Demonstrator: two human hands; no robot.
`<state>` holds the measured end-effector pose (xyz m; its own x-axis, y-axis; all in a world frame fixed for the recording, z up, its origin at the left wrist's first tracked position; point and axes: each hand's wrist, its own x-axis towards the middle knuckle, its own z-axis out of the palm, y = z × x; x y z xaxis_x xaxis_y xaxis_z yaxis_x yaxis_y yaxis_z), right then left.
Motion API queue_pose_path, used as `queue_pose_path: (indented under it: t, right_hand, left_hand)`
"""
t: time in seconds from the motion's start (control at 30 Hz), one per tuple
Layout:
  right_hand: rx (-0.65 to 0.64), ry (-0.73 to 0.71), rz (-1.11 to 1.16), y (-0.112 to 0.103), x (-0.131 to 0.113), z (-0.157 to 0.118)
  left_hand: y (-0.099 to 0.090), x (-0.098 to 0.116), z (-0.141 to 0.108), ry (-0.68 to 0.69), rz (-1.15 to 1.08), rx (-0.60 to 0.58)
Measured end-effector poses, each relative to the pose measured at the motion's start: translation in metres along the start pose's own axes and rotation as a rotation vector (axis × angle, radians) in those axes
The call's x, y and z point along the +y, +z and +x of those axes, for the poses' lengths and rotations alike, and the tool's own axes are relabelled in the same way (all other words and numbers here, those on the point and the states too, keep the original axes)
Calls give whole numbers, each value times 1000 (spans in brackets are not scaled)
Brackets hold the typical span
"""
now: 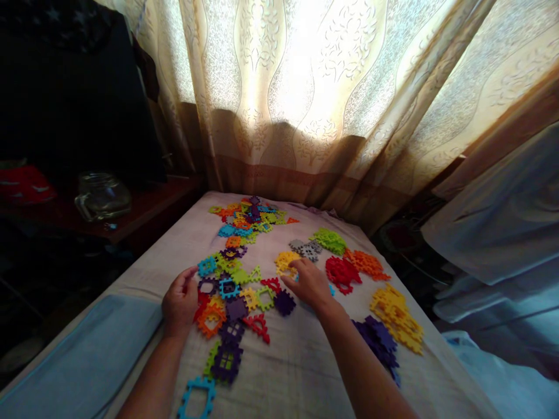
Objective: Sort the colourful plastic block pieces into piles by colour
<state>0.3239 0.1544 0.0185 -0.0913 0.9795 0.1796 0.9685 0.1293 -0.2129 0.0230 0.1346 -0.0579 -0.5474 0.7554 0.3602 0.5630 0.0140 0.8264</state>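
Observation:
My left hand [180,299] is on the left of the loose toy tiles, fingers curled; whether anything is inside them is hidden. Its fingertips are close to a light-blue square tile [207,266] and a dark purple frame tile [208,286]. My right hand [309,284] reaches over a small group of yellow tiles [286,263], thumb and index finger apart. A dark purple tile [285,303] lies just left of its wrist. Between the hands are a lime frame tile [265,298] and a red triangular tile [258,327].
Piles sorted by colour lie on the right: lime [328,240], orange [367,263], red [343,273], yellow [397,317] and purple [379,343]. A mixed heap [248,216] is at the far end. A glass jar [103,196] stands on the left table.

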Motion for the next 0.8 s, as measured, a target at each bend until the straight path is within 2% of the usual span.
queue_pose_path:
  t: [0.1, 0.2, 0.3, 0.43, 0.57, 0.7, 0.8]
  right_hand:
    - [-33, 25, -102, 6, -2, 41]
    - [-75, 15, -181, 15, -3, 66]
    - [-113, -12, -225, 23, -3, 76]
    - [-100, -38, -234, 25, -2, 72]
    - [15, -94, -97, 26, -8, 42]
    - [86, -148, 127, 36, -22, -18]
    - [67, -183, 259, 46, -33, -68]
  left_hand:
    - [0, 0, 0, 1, -7, -11]
    - [0, 1, 0, 0, -11, -16]
    - [0, 1, -1, 12, -12, -12]
    - [2, 0, -1, 24, -8, 2]
    - [3, 0, -1, 109, 31, -2]
    - [3, 2, -2, 164, 49, -8]
    - [3, 4, -2, 188, 59, -2]
